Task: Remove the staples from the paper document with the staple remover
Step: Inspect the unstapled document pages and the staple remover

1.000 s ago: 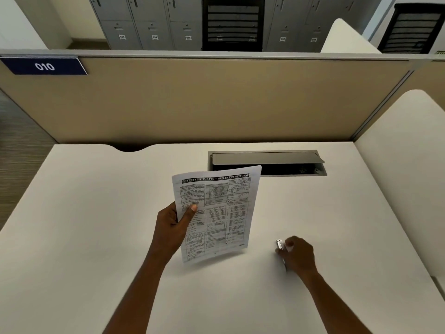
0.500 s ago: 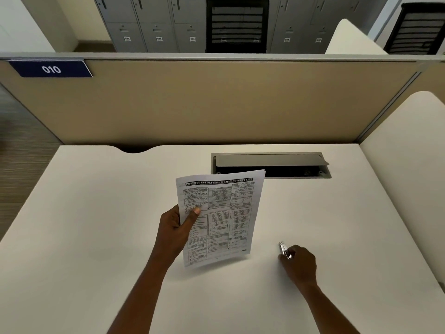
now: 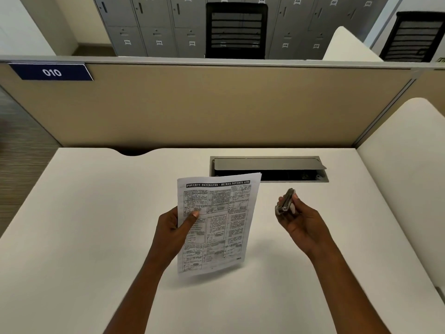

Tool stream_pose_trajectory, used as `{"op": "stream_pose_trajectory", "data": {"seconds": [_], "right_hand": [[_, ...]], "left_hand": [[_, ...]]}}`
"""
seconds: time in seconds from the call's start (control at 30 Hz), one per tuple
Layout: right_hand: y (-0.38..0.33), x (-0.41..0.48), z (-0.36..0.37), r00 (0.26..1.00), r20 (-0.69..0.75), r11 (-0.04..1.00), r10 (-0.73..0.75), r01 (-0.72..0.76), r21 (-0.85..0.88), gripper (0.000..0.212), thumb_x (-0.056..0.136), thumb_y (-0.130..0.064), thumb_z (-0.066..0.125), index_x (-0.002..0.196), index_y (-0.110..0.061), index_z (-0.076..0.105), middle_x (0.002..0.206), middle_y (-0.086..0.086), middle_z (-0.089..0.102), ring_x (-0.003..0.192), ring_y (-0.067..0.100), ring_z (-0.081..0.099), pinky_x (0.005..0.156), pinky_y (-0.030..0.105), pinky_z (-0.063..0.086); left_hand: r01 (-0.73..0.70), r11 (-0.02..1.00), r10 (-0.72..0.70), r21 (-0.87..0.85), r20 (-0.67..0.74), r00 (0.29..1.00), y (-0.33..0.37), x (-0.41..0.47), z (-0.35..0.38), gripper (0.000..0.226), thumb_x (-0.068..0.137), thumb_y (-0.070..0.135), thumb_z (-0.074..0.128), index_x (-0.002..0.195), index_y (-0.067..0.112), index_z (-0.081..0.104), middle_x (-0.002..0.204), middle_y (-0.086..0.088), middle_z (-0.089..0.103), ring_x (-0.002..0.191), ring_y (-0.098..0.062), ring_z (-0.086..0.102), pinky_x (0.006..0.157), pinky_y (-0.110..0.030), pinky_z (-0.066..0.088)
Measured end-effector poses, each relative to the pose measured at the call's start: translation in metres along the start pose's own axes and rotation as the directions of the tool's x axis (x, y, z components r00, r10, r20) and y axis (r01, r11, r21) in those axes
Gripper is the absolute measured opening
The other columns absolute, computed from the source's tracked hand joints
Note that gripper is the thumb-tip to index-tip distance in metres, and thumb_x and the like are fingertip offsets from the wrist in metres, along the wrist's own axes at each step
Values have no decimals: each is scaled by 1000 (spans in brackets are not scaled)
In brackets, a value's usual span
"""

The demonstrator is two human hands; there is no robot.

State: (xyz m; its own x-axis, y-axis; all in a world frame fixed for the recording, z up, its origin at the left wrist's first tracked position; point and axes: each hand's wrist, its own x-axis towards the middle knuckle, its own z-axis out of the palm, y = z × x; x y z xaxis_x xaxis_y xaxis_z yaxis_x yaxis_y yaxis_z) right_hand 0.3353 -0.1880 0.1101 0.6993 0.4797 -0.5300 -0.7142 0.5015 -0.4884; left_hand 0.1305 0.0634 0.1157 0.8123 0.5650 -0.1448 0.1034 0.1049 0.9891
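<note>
Head view. Desk [image 3: 84, 225], white, bounded at the far edge by a beige partition [image 3: 216, 104] carrying a blue plate marked 010 [image 3: 51, 72]. Left hand [image 3: 173, 227] grips the paper document [image 3: 216, 222] by its left edge, thumb curled over the printed face, fingers behind. Sheet is lifted clear of the desk, roughly upright and tilted, its shadow on the surface beneath. Headline reads POVERTY ESTIMATES – HUMAN POVERTY LINE; body text sits in boxed columns, too small to read. Staples too small to make out. Right hand [image 3: 301, 222] is raised above the desk to the right of the document, apart from it, fingers curled round a small metal staple remover [image 3: 286, 201] held between thumb and fingertips. Whether the tool's jaws are open cannot be told. Behind the document's top edge, a recessed cable hatch [image 3: 267, 163] in the desk, grey lid propped ajar. Beyond the partition: grey numbered lockers [image 3: 156, 25] and a black mesh-backed chair [image 3: 236, 30].
</note>
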Motion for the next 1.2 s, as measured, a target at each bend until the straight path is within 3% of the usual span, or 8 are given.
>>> {"op": "stream_pose_trajectory", "data": {"seconds": [0.07, 0.23, 0.53, 0.77, 0.97, 1.13, 1.2], "right_hand": [[-2, -2, 4, 1000, 26, 1000, -2, 1, 21, 20, 95, -15, 62, 110, -2, 68, 101, 17, 73, 91, 26, 73, 80, 40, 61], [6, -8, 0, 996, 86, 997, 38, -44, 62, 24, 96, -13, 57, 97, -3, 79, 106, 15, 71, 98, 28, 70, 87, 42, 60], [18, -20, 11, 991, 129, 995, 44, -56, 87, 33, 92, -16, 60, 122, -1, 63, 110, 15, 71, 98, 29, 71, 85, 43, 60], [21, -22, 21, 987, 151, 997, 58, -66, 48, 31, 93, -9, 60, 122, -2, 61, 125, 17, 69, 107, 33, 69, 93, 49, 56], [25, -22, 22, 993, 67, 989, 94, -101, 109, 27, 95, -5, 50, 119, -1, 62, 111, 17, 72, 97, 33, 69, 82, 46, 60], [32, -26, 28, 995, -12, 993, 97, -96, 71, 12, 86, -6, 64, 98, -6, 61, 89, 12, 65, 70, 22, 61, 74, 33, 51], [36, -27, 27, 991, -78, 993, 110, -107, 40, 20, 82, 3, 64, 100, -5, 59, 88, 12, 60, 64, 20, 57, 72, 30, 48]], "left_hand": [[2, 1000, -2, -5, 2, 1000, 0, 0, 0, 20, 96, 29, 67, 110, 38, 78, 109, 1, 81, 96, -21, 79, 74, -32, 65], [12, 1000, -11, -22, 8, 1000, -3, -1, -2, 20, 97, 26, 68, 112, 34, 79, 111, 0, 80, 99, -21, 78, 75, -29, 64], [-13, 1000, 13, -3, 37, 999, 2, 1, -1, 21, 97, 26, 67, 111, 37, 78, 110, 2, 80, 98, -19, 78, 73, -27, 64], [-7, 1000, 6, 10, 53, 999, 2, 3, 0, 20, 98, 24, 67, 115, 30, 77, 109, 0, 81, 97, -22, 79, 73, -29, 64], [-4, 1000, 2, 31, 66, 998, 1, 2, -1, 21, 96, 28, 67, 114, 31, 77, 109, 2, 81, 99, -19, 78, 77, -32, 65], [19, 999, -22, 43, 69, 997, 0, 0, -1, 20, 96, 29, 68, 114, 29, 77, 108, 2, 81, 98, -20, 78, 79, -35, 66], [22, 999, -25, 39, 70, 997, 1, 0, -1, 17, 96, 27, 68, 110, 33, 78, 107, 2, 81, 96, -20, 79, 78, -34, 66]]}}
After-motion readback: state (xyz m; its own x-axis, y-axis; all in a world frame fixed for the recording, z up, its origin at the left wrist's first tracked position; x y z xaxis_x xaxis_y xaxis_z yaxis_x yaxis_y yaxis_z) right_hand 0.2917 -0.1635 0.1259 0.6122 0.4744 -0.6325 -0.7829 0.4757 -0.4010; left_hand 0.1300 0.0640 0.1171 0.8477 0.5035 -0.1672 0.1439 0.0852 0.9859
